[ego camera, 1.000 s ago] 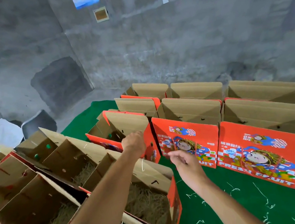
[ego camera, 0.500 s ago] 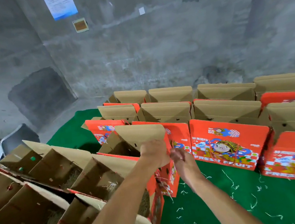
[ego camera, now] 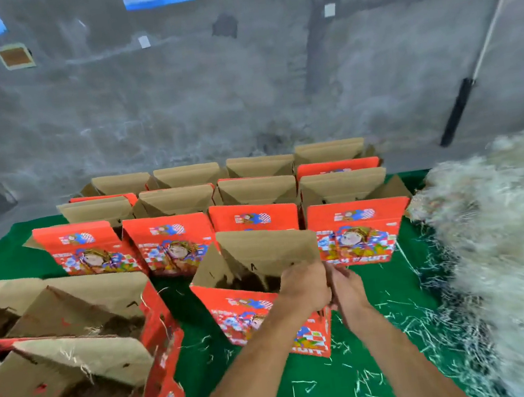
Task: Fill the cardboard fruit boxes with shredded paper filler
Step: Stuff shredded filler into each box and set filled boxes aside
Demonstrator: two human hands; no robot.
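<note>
**Empty box held at its right end**

Containers: the orange fruit box [ego camera: 252,304] in hand stands open-topped on the green tabletop [ego camera: 331,390]; its interior is dark and no filler can be made out in it. The boxes at left [ego camera: 84,354] hold pale filler. Rows of flap-up boxes [ego camera: 172,241] stand beyond the fingers; their contents are hidden. The shredded paper pile [ego camera: 513,247] lies to the right of the fingers, with loose strands [ego camera: 364,382] scattered below them.

Orientation: the held box stands upright, its long axis running left to right and slightly skewed, printed face toward the camera.

Grip: the left hand [ego camera: 303,288] curls over the right end of the box rim. The right hand [ego camera: 347,287] sits against that same end, fingers curled; whether it grips cannot be determined.

Change: the box has been drawn clear of the left-hand group, toward the pile.
</note>
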